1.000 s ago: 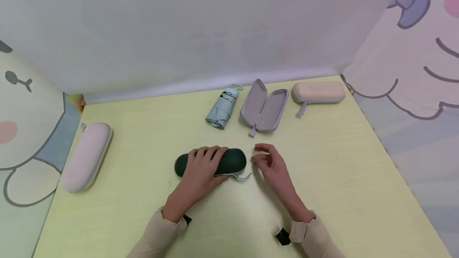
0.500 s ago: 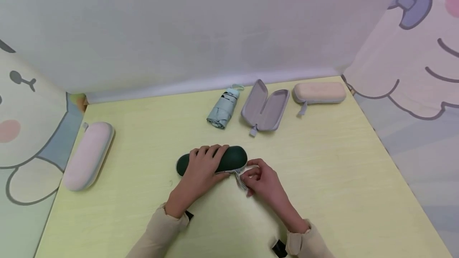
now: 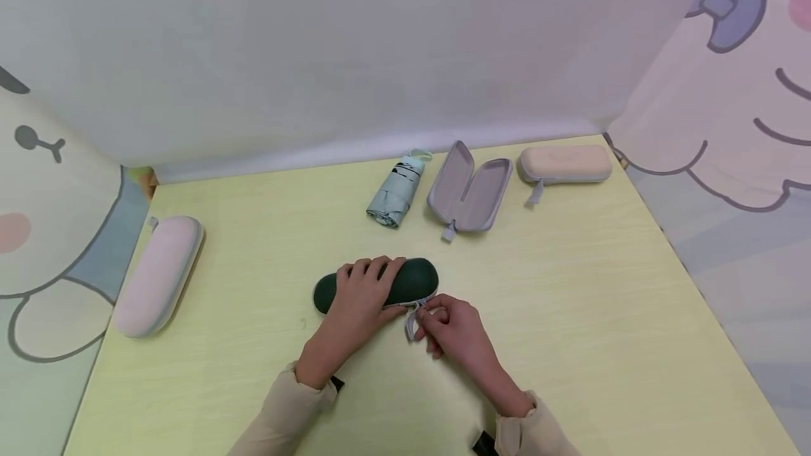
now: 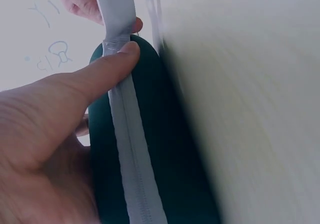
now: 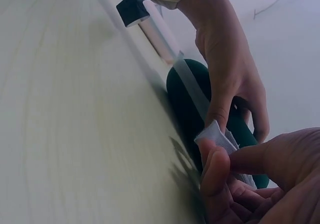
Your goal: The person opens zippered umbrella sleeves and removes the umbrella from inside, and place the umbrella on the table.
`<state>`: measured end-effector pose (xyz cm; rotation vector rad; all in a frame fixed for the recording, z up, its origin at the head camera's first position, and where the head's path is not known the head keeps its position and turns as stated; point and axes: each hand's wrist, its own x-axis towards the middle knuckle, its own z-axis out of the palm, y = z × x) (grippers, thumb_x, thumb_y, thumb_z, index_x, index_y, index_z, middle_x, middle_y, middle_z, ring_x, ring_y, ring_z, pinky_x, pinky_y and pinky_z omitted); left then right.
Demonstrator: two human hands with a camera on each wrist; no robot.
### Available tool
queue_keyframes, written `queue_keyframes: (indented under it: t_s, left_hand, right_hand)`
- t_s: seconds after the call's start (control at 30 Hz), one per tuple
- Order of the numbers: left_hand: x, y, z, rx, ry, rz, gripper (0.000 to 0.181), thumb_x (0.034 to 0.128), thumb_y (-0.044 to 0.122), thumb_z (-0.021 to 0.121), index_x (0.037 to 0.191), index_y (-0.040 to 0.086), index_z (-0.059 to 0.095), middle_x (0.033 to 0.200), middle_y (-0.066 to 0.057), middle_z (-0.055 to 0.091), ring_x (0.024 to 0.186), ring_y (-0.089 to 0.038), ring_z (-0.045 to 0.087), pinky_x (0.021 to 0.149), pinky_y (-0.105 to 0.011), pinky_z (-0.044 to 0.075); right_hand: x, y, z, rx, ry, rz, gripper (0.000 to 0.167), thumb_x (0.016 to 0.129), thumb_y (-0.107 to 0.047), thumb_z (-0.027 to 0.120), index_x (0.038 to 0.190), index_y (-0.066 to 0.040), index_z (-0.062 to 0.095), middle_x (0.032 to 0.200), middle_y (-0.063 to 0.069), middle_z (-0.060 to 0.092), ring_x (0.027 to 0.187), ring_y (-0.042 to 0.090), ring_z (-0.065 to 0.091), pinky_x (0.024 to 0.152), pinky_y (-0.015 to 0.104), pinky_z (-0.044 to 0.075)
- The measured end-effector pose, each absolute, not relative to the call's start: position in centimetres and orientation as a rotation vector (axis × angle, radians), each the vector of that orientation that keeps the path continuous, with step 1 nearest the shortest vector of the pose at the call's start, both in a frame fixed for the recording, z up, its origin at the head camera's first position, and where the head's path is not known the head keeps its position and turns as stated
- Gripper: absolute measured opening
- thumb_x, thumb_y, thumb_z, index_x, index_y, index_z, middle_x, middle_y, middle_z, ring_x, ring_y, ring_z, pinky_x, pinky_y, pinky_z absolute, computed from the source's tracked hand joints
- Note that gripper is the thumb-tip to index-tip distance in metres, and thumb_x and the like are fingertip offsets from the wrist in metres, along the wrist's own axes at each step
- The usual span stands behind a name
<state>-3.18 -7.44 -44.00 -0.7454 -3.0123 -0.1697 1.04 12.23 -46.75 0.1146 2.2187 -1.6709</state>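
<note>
A dark green zippered glasses case (image 3: 418, 277) lies on the table in front of the person. Over its top curls the left hand (image 3: 360, 295), gripping it, with the thumb along the pale zipper (image 4: 131, 149) side. The zipper's teeth look closed along the stretch seen in the left wrist view. At the right end of the case, the right hand (image 3: 457, 329) pinches the grey fabric zipper pull (image 5: 220, 137) between thumb and fingers. The pull's loop (image 3: 410, 327) hangs out below the fingertips. Part of the case is hidden under the left hand.
A pink case (image 3: 158, 276) lies at the left edge. Along the back are a folded light-blue umbrella (image 3: 395, 192), an opened lilac case (image 3: 478, 195) and a closed peach case (image 3: 565, 163). A pale wall cloth (image 3: 380, 55) stands behind the table (image 3: 253, 231).
The right hand has moved left and down from beside the case and taken hold of the zipper pull. The left hand has kept its grip on the glasses case.
</note>
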Motion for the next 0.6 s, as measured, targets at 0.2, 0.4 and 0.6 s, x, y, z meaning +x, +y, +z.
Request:
queue_keyframes:
  t_s: [0.2,0.4,0.6]
  left_hand:
    - [-3.1,-7.5,-44.1,-0.751,-2.980,-0.151,0.083,0.0842,0.057,0.082,0.150,0.019,0.049,0.136,-0.009,0.064,0.120,-0.036,0.062,0.098,-0.057,0.049]
    - [-3.1,-7.4,-44.0,-0.760,-2.964,-0.140,0.082,0.0837,0.058,0.082,0.148,0.020,0.050,0.134,-0.008,0.065,0.119,-0.035,0.062,0.096,-0.056,0.050]
    - [-3.1,-7.5,-44.0,-0.758,-2.977,-0.149,0.082,0.0838,0.058,0.082,0.149,0.020,0.050,0.135,-0.008,0.064,0.120,-0.036,0.062,0.097,-0.057,0.050]
  right_hand:
    - [1.3,12.2,-46.4,0.109,2.345,-1.632,0.013,0.102,-0.021,0.067,0.097,-0.009,0.067,0.067,0.003,0.072,0.046,0.012,0.057,0.049,0.024,0.049]
    - [1.3,12.5,-46.5,0.078,2.654,-1.426,0.014,0.090,-0.013,0.072,0.083,-0.026,0.070,0.057,-0.011,0.059,0.051,0.004,0.056,0.061,0.021,0.044]
    - [1.0,13.3,-45.9,0.076,2.748,-1.351,0.019,0.083,-0.010,0.070,0.077,-0.028,0.067,0.058,-0.011,0.055,0.055,0.003,0.050,0.061,0.022,0.041]
